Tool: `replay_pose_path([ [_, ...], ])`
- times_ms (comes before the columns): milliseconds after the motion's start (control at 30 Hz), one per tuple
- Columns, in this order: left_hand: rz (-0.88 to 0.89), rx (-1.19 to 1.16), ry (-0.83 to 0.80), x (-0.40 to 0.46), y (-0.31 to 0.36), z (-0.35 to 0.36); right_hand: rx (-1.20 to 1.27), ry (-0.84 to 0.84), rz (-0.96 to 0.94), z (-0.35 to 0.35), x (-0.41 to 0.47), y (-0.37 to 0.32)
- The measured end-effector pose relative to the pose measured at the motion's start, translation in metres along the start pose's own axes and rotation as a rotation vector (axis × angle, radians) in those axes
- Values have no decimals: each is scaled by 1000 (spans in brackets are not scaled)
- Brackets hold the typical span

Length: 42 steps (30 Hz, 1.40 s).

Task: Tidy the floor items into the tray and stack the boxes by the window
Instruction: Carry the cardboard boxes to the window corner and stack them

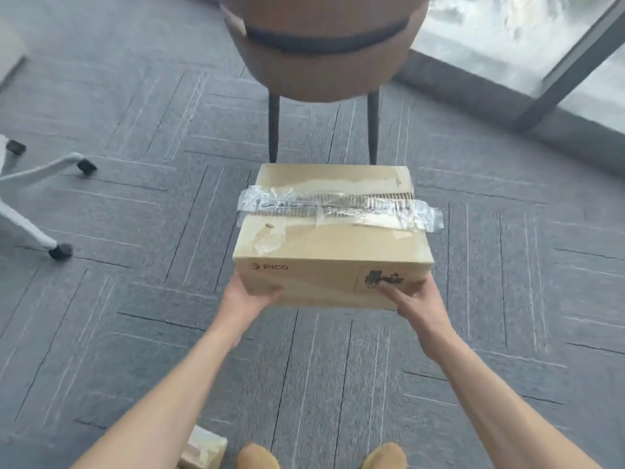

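A brown cardboard box [333, 238] with torn clear tape across its top and "PICO" printed on its near side is held out in front of me above the carpet. My left hand [248, 296] grips its near left bottom corner. My right hand [414, 297] grips the near right corner, with fingers lying on the front face. A second, smaller cardboard box [203, 450] shows partly at the bottom edge, next to my left arm. No tray is in view.
A brown upholstered chair [321, 59] on dark legs stands just beyond the box. The window [507, 32] with its grey frame runs along the upper right. A white office chair base [37, 204] with castors sits at the left. Grey patterned carpet covers the floor.
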<state>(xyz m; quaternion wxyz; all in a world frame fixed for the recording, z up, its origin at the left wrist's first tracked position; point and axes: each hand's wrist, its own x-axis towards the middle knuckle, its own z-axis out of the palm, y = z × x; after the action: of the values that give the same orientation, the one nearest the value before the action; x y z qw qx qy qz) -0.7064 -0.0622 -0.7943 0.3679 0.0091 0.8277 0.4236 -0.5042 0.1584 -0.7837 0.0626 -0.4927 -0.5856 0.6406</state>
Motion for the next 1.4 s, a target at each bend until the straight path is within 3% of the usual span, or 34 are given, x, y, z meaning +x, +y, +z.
replay_pose_path([
  [233,258,35,-156,-70,202,20,144,175,-107,-120,-74,-148],
  [467,553,60,-350,-196,406,88,344,431,-250,-269,-209,-274],
  [667,734,163,-512,-345,553,170,420,682,-288,-422,-326,-330],
  [767,803,164,-564,-420,614,220,398,777,-406,-506,-383,-357],
  [933,931,143,-650,-557,684,303,362,884,-529,-622,-492,-397],
  [1100,995,99,-795,-658,726,402,367,1082,-596,-727,-560,-388],
  [1400,1090,95,-1074,-753,784,627,306,1405,-536,-914,-583,-331],
])
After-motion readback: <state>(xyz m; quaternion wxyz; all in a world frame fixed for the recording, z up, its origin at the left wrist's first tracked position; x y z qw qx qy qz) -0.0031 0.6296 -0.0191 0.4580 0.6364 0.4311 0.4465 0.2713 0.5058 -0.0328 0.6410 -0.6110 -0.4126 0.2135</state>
